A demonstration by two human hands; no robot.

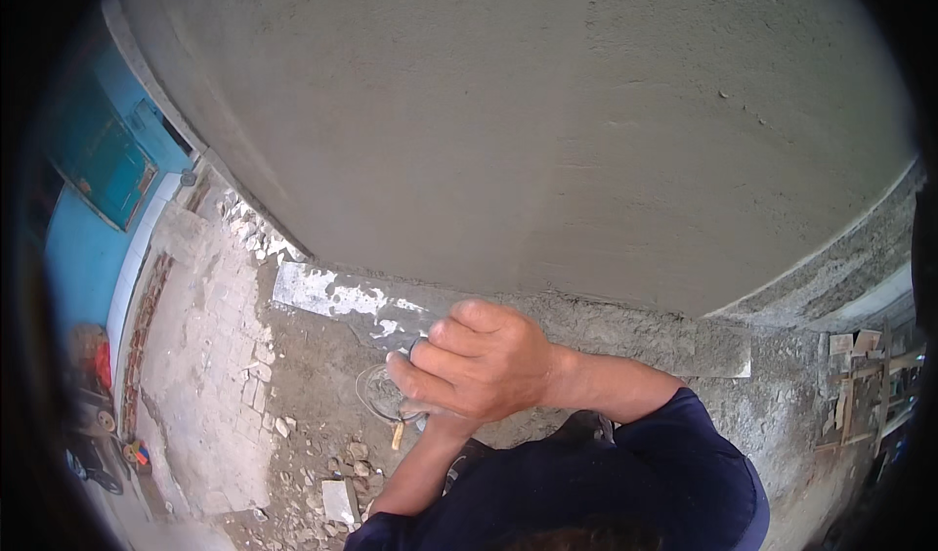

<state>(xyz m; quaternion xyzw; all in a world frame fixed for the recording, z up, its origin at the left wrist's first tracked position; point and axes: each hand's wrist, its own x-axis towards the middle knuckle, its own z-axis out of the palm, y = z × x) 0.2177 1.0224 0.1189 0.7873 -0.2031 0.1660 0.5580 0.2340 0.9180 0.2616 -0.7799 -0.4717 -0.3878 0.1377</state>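
My right hand point(474, 360) is closed, its fingers curled toward the left, in front of the foot of a grey plastered wall point(469, 141). What it grips is mostly hidden; a grey, mortar-smeared surface shows beside the fingers. My left forearm point(420, 468) comes up beneath it, and the left hand is hidden behind the right. Left of the hands shows a flat, pale strip point(327, 292) patched with wet mortar. Just below the fingers sits a round container point(376, 387) with grey mix inside. A small wooden handle point(397, 436) sticks out at its near edge.
Mortar-covered ground and a pale board end point(728, 360) run along the wall's foot. Rubble and a pale block point(339, 502) lie near left. A blue wall with a teal door point(107, 165) stands far left. Wooden framing point(860, 390) stands at right.
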